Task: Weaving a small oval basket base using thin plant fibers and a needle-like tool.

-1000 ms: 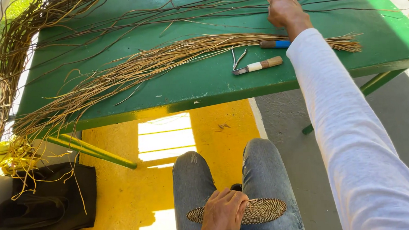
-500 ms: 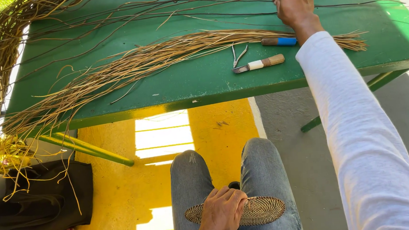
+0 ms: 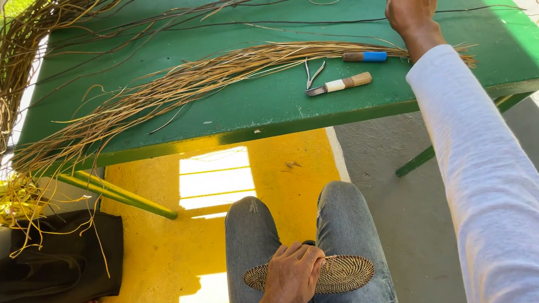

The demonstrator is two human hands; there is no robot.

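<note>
Your right hand (image 3: 411, 0) has lifted off the far part of the green table (image 3: 266, 105) since a second ago and now hangs higher over it, past the blue-ended tool (image 3: 365, 56). Its fingers are curled downward and loosely closed, and a thin dark strand (image 3: 274, 24) seems to run to them, though you cannot tell from this angle whether they actually pinch it. That strand lies long across the table, left to right, nearly level with the far edge.

Down on your lap, your left hand (image 3: 291, 278) rests flat with its fingers spread over the woven oval disc (image 3: 336, 274), pressing it against your jeans. The disc's long axis runs side to side across both thighs, and its right half sticks out clear of your hand.

Between the two, the bundle of pale fibres (image 3: 172, 92) sweeps diagonally from the near left corner up toward your right wrist. A small knife with a wooden handle (image 3: 340, 84) and metal tweezers (image 3: 312, 75) lie just beside it, near the front edge. Bare green shows around the knife, and the yellow floor (image 3: 283, 169) opens below the table edge.
</note>
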